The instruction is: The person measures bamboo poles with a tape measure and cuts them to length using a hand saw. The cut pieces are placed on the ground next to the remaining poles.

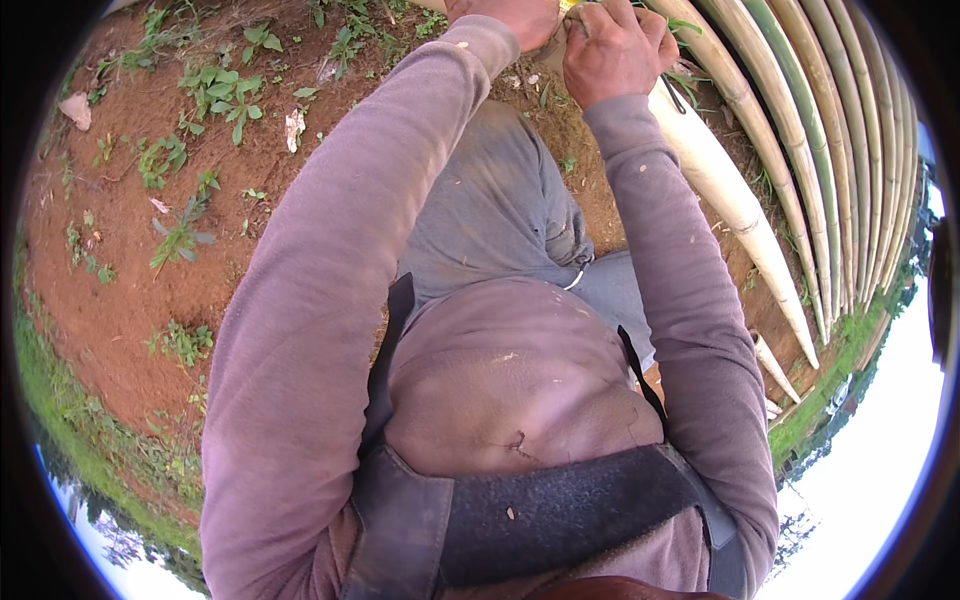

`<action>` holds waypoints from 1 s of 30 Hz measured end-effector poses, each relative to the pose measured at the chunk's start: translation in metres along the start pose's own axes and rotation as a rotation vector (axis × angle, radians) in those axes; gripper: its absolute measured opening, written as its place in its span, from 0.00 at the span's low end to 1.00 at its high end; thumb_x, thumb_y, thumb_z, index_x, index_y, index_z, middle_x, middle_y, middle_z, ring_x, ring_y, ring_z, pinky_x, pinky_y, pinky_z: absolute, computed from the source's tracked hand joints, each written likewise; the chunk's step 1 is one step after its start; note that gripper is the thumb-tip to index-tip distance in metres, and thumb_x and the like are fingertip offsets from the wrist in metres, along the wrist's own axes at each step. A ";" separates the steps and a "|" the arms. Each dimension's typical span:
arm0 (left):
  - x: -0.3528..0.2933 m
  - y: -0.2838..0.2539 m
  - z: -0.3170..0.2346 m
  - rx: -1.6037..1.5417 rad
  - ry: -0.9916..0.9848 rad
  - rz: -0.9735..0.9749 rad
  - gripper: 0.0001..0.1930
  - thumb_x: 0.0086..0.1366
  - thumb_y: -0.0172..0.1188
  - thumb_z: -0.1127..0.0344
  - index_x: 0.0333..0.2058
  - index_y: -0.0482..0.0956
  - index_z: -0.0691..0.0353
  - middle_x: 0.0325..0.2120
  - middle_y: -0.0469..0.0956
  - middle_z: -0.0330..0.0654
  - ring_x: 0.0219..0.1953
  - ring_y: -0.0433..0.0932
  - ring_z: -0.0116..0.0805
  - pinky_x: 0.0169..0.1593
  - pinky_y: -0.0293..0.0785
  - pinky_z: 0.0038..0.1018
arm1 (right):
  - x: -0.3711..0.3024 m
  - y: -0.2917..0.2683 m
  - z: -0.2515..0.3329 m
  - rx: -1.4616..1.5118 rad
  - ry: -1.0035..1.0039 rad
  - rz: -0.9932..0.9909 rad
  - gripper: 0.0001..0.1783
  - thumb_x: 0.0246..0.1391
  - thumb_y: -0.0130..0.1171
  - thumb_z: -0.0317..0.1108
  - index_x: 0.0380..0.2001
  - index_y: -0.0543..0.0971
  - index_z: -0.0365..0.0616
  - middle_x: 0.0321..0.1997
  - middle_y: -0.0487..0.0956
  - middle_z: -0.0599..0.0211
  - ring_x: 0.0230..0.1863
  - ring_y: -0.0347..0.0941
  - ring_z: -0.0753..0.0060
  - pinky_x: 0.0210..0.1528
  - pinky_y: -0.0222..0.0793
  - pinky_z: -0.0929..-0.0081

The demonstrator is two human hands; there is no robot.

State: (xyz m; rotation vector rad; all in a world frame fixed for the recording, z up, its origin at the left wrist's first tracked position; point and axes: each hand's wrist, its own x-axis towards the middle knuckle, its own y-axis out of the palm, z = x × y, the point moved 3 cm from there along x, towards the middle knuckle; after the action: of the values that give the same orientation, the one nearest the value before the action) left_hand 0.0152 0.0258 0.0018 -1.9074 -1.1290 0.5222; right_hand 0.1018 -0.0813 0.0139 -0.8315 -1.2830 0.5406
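Note:
Both of my arms, in mauve sleeves, reach out to the top edge of the view, where my hands come close together. My left hand is cut off by that edge and its fingers do not show. My right hand is closed, its fingers curled inward; what it grips, if anything, is hidden. A sliver of something bright yellow shows between the hands, too little to name. From beneath my right hand a pale, stripped bamboo pole runs toward the lower right. A thin black strip hangs beside my right wrist.
Several long bamboo poles, tan and green, lie side by side to the right. Reddish soil with small weeds spreads on the left. My grey-trousered leg is bent below my hands. Shorter pale pole ends lie near my right elbow.

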 end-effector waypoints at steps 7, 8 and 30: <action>-0.007 0.011 0.004 -0.028 -0.007 -0.025 0.12 0.62 0.65 0.54 0.44 0.82 0.43 0.56 0.77 0.41 0.71 0.57 0.48 0.74 0.40 0.59 | -0.009 0.003 -0.010 0.073 0.030 0.016 0.04 0.50 0.63 0.34 0.24 0.80 0.49 0.35 0.77 0.66 0.47 0.71 0.53 0.53 0.63 0.51; -0.006 0.012 0.005 -0.026 0.003 -0.052 0.12 0.62 0.65 0.55 0.44 0.82 0.43 0.56 0.77 0.41 0.71 0.57 0.48 0.74 0.40 0.59 | -0.008 0.004 -0.010 0.070 0.031 0.013 0.04 0.49 0.63 0.33 0.24 0.80 0.49 0.35 0.77 0.66 0.47 0.70 0.53 0.52 0.63 0.51; 0.002 0.017 0.011 -0.009 0.135 -0.176 0.12 0.59 0.64 0.58 0.42 0.82 0.43 0.53 0.79 0.37 0.70 0.59 0.48 0.72 0.40 0.64 | -0.027 -0.011 -0.040 0.305 0.000 0.070 0.25 0.55 0.72 0.36 0.56 0.78 0.51 0.50 0.78 0.58 0.58 0.72 0.47 0.61 0.70 0.55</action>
State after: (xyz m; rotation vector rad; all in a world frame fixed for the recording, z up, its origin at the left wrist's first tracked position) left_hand 0.0168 0.0281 -0.0184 -1.8011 -1.1976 0.2874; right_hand 0.1332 -0.1179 0.0034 -0.6230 -1.1386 0.7707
